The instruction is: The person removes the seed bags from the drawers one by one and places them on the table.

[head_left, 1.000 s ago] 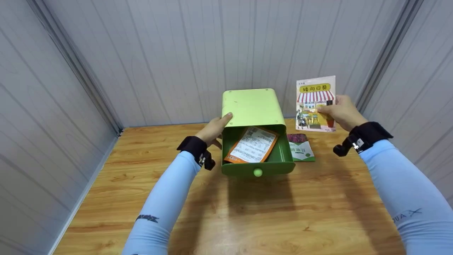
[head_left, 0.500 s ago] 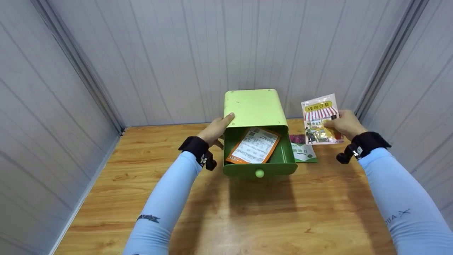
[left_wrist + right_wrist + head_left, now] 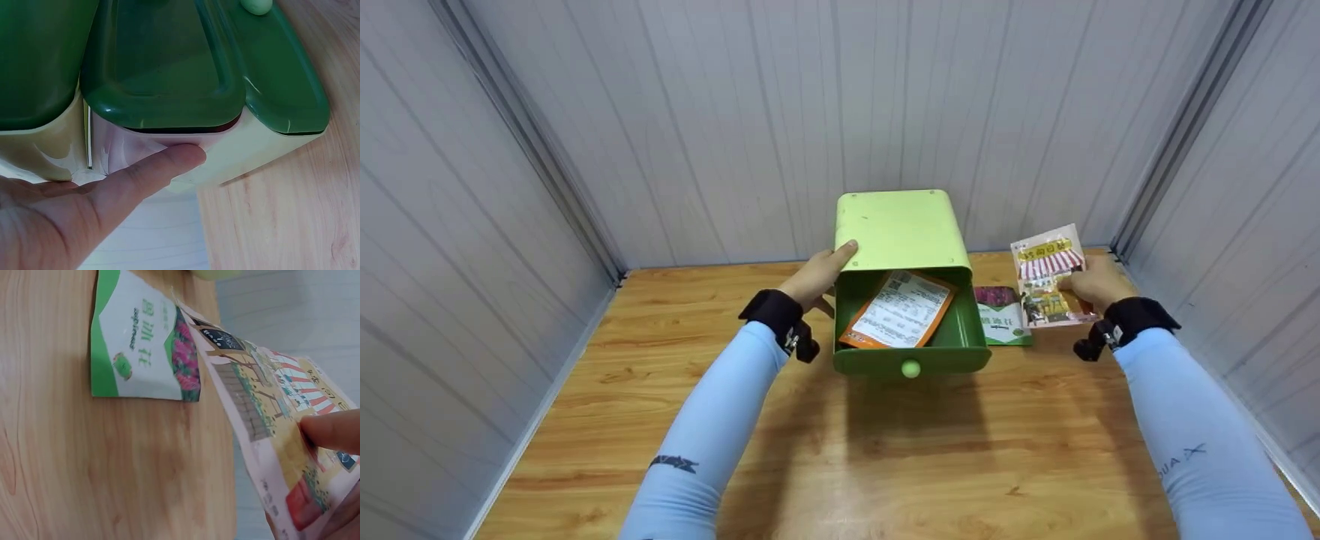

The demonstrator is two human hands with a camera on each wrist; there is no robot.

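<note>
In the head view my left hand rests at the front left corner of a light green box. Its straight thumb lies on top while the other fingers reach down the side. The box's dark green drawer is pulled out and has a round knob. Inside lies an orange and white packet, tilted. My right hand pinches a pink-edged packet printed with a striped awning, thumb on its front. Close under it, a green and white flower seed packet lies on the table.
The wooden table meets a pale panelled wall close behind the box. More panels stand on the left and right, the right one near my right hand.
My right hand has come down with the awning packet, which now tilts and hangs beside the flower seed packet. My left hand stays on the box.
</note>
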